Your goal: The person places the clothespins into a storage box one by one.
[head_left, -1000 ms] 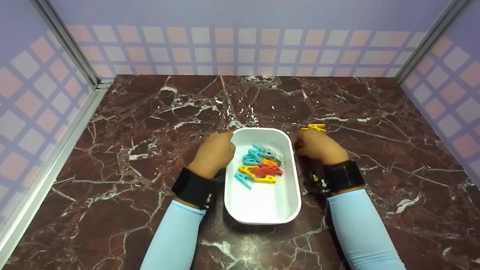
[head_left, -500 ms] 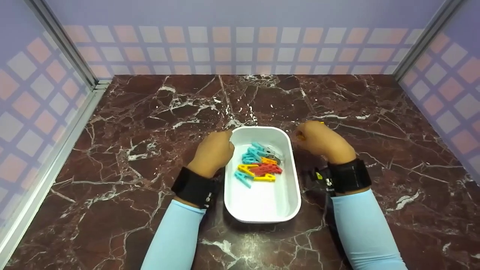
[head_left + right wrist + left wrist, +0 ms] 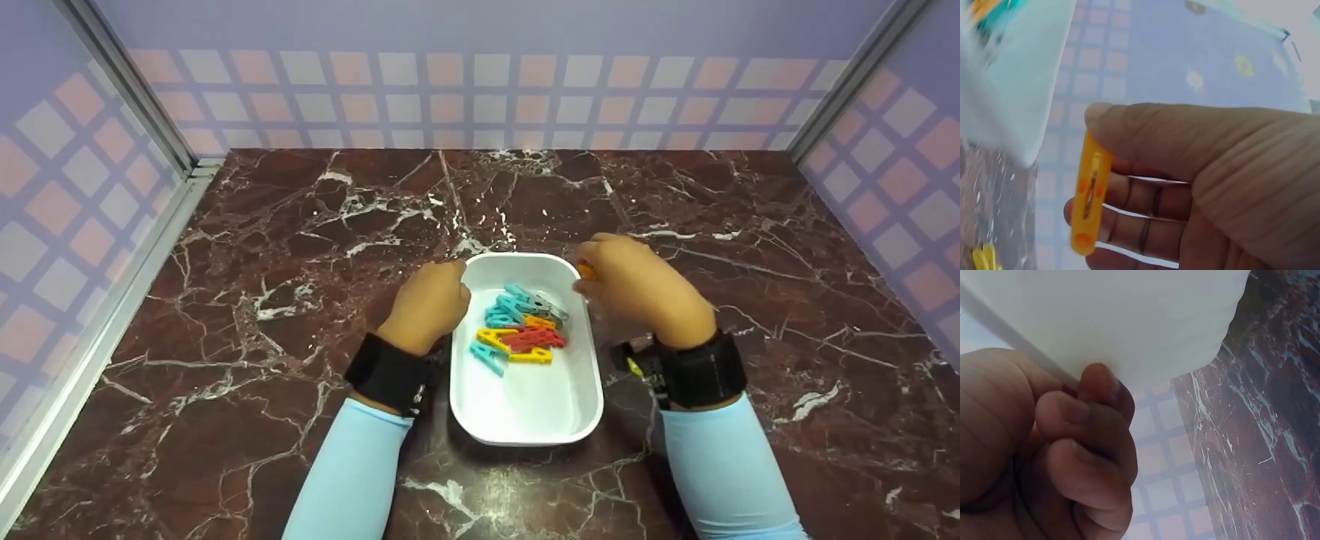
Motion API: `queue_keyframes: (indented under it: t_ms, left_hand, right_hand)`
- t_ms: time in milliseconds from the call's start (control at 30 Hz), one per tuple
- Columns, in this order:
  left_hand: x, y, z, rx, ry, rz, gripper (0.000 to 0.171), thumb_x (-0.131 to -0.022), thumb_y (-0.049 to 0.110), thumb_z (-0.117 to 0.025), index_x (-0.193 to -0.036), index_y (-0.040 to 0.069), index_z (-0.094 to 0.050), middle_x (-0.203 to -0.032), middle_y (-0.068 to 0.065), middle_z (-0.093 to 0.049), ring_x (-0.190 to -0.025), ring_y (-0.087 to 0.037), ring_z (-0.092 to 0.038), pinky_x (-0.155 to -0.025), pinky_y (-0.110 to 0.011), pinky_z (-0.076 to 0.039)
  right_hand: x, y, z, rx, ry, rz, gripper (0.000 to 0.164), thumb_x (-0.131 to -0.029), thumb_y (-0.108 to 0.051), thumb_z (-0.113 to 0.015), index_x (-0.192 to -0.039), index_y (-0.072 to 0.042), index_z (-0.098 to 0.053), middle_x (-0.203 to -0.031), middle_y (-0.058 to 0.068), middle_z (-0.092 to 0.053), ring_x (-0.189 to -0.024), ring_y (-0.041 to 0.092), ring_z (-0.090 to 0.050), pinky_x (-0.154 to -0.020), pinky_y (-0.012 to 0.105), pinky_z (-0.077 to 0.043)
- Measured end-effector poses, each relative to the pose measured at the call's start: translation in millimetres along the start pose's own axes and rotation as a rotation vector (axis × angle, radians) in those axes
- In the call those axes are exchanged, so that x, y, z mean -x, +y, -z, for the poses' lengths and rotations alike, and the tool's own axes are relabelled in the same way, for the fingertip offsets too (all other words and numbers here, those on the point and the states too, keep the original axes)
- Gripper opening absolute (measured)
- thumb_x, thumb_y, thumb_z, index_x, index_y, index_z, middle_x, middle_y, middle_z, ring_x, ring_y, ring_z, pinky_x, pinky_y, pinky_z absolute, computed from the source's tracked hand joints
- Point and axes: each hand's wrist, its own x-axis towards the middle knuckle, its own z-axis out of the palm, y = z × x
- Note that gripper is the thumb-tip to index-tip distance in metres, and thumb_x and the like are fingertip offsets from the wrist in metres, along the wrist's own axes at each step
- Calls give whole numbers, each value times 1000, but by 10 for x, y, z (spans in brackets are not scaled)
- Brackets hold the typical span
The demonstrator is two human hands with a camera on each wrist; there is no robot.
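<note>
A white plastic tray [image 3: 551,405] holds several clothespins in blue, red, yellow, orange and grey, heaped toward its far half; among them lie red clothespins [image 3: 532,339] and a blue clothespin [image 3: 487,360]. My left hand [image 3: 427,304] pinches the tray's left rim between thumb and curled fingers [image 3: 1089,472]. At the far right corner of the tray, my right hand [image 3: 641,289] pinches an orange clothespin [image 3: 1090,197] between thumb and fingers, beside the rim. In the head view most of that orange clothespin [image 3: 586,271] is covered by the hand.
A yellow clothespin [image 3: 985,257] lies on the table beyond the tray; in the head view the right hand hides it. The dark red marble-patterned table [image 3: 262,390] reaches to tiled panels [image 3: 495,97] at the back and both sides.
My right hand has lifted and shifted left to the tray's rim with the orange clothespin. It now covers the yellow clothespin seen earlier on the table. The left hand has stayed at the rim.
</note>
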Motion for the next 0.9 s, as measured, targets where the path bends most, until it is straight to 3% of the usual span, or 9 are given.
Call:
queue_keyframes:
  t_ms: [100, 333, 533, 733, 900]
  left_hand:
    - [-1, -5, -1, -5, 8, -8, 37, -90, 7, -49, -123, -2, -64, -113, -23, -67, -105, -41, -63, -90, -52, -49]
    - [-17, 11, 8, 10, -17, 2, 42, -90, 6, -47, -129, -1, -62, -118, -22, -66, -108, -40, -62, -91, -51, -48]
    - [-12, 9, 0, -4, -17, -3, 40, -90, 6, -48, -127, -1, -62, -115, -22, -67, -105, -40, -63, -88, -52, -49]
    - [-4, 19, 0, -20, -2, -5, 33, -90, 6, -49, -118, -1, -65, -108, -23, -68, -100, -40, -65, -84, -53, -50]
    - [2, 21, 12, -26, -4, 4, 32, -91, 6, -50, -117, -1, -66, -108, -23, -68, -100, -40, -65, -84, -53, -51]
  right_hand:
    - [-14, -172, -40, 4, -9, 32, 18, -89, -13, -73, -103, -4, -68, -99, 9, -62, -86, 24, -58, -79, 40, -51]
    - [-124, -475, -254, 88, -65, 151, 11, -88, -14, -73, -89, -7, -65, -85, 3, -58, -76, 21, -55, -69, 36, -49]
    - [-185, -549, -421, 187, -95, 236, 9, -89, -9, -70, -94, -3, -67, -85, 7, -57, -77, 24, -57, -70, 38, -50]
    - [-222, -520, -502, 206, -88, 225, 8, -88, -3, -67, -96, -4, -66, -84, 7, -57, -76, 25, -56, -67, 38, -49]
    - [-234, -509, -499, 193, -116, 193, 16, -85, -4, -70, -100, -5, -66, -86, 6, -53, -76, 24, -53, -66, 37, -47]
